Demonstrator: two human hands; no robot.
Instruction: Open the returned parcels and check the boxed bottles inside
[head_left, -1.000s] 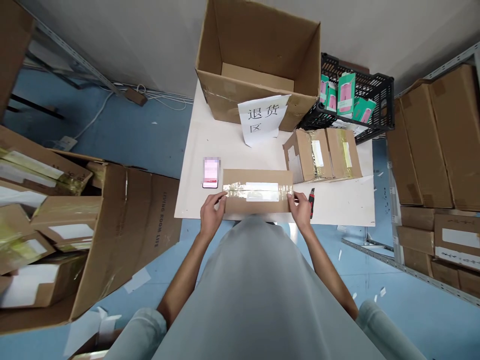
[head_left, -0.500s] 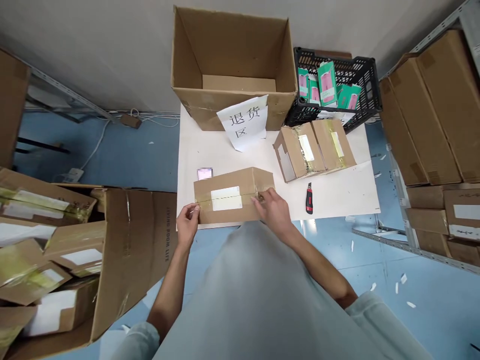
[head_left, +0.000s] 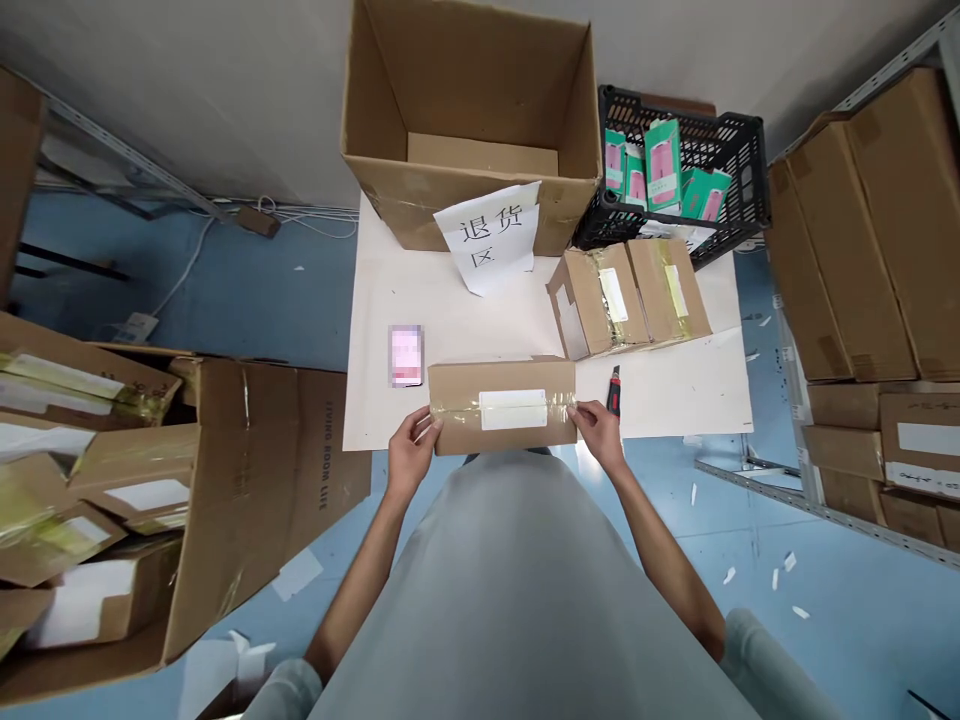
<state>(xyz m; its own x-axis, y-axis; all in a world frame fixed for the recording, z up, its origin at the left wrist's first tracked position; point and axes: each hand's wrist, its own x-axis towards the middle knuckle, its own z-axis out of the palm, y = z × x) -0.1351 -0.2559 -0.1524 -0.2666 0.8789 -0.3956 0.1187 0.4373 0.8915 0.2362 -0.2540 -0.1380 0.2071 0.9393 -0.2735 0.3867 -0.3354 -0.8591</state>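
A taped cardboard box (head_left: 457, 428) with a white label lies at the front edge of the white table, its long side towards me. My left hand (head_left: 412, 450) grips its left end, and my right hand (head_left: 599, 432) has hold of the right end. Just beyond my right hand lies a red and black utility knife (head_left: 614, 392). A phone (head_left: 406, 356), its screen blurred out, rests on the table to the left of the box.
At the table's back stands a large open carton (head_left: 472, 205) with a paper sign (head_left: 491, 235). Two taped boxes (head_left: 628, 298) sit before a black crate (head_left: 739, 190) of green and pink packs. A big carton (head_left: 247, 480) full of parcels stands left; shelved boxes (head_left: 847, 240) stand right.
The box has moved right and turned straight along the table edge, uncovering the phone. My right hand has gone from its top to its right end; my left hand moved along with it.
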